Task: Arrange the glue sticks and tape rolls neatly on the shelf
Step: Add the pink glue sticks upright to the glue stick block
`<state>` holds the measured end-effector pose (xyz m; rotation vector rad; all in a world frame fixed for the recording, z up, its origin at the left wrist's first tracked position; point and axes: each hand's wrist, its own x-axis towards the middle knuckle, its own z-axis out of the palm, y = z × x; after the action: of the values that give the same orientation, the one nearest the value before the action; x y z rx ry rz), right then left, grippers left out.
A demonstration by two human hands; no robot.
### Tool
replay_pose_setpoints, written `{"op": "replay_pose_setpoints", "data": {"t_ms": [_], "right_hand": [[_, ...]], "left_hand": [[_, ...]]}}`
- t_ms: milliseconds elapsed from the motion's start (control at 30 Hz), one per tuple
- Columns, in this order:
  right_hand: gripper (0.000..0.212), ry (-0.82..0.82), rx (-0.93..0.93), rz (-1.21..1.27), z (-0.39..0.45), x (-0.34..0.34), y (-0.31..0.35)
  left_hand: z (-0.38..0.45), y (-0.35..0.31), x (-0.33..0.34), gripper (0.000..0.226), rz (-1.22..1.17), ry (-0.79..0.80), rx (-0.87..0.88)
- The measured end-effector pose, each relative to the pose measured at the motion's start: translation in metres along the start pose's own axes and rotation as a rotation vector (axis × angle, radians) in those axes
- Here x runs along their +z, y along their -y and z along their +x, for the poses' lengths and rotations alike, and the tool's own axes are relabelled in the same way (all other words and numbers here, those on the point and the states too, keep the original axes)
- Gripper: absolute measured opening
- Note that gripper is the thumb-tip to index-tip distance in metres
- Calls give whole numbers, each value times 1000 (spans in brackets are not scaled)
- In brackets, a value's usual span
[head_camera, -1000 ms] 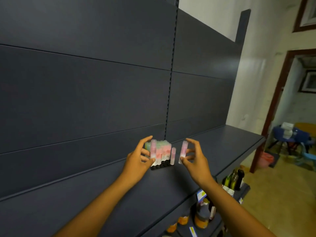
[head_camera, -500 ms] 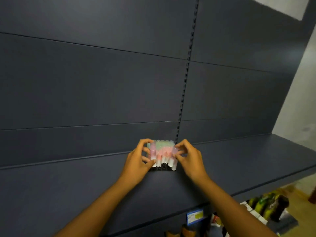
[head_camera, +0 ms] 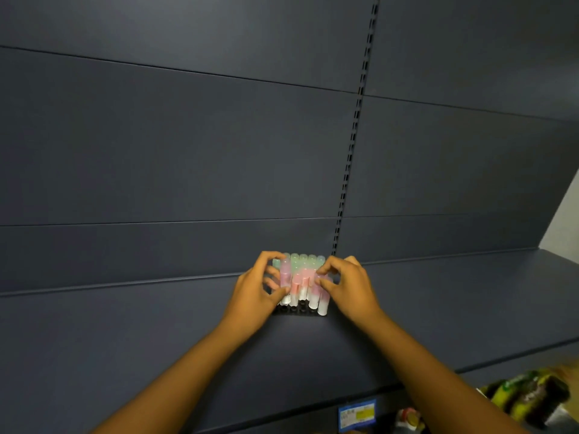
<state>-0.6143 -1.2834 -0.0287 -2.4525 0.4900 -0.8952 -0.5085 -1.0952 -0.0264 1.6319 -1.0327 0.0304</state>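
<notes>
A tight block of upright glue sticks (head_camera: 300, 277), with pale green, pink and white caps, stands in a black tray (head_camera: 293, 310) on the dark shelf (head_camera: 156, 339) near the back panel. My left hand (head_camera: 255, 296) pinches a pink stick at the block's left front corner. On the right side my right hand (head_camera: 349, 285) presses its fingers on a pink and white stick at the front right corner. No tape rolls are in view.
A slotted upright (head_camera: 352, 145) runs down the back panel just behind the block. Below the shelf edge hang a blue price tag (head_camera: 357, 413) and, at lower right, green and dark bottles (head_camera: 526, 399) on a lower level.
My right hand brought a loose pink stick in from the right and set it against the block. Both hands now close on the block, and the view has swung left and closer.
</notes>
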Motion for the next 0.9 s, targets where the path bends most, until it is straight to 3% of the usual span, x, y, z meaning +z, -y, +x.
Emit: {"op": "replay_pose_setpoints", "data": {"t_ms": [400, 667, 800, 900], "right_hand": [[17, 52, 26, -40, -2, 1, 1], [12, 154, -58, -111, -4, -9, 11], [31, 174, -68, -71, -8, -29, 5], [35, 150, -66, -183, -17, -49, -6]], "left_hand": [[-3, 0, 4, 50, 19, -17, 5], [-5, -2, 7, 47, 69, -2, 3], [-2, -2, 10, 43, 137, -1, 12], [1, -2, 15, 41, 206, 17, 38]]}}
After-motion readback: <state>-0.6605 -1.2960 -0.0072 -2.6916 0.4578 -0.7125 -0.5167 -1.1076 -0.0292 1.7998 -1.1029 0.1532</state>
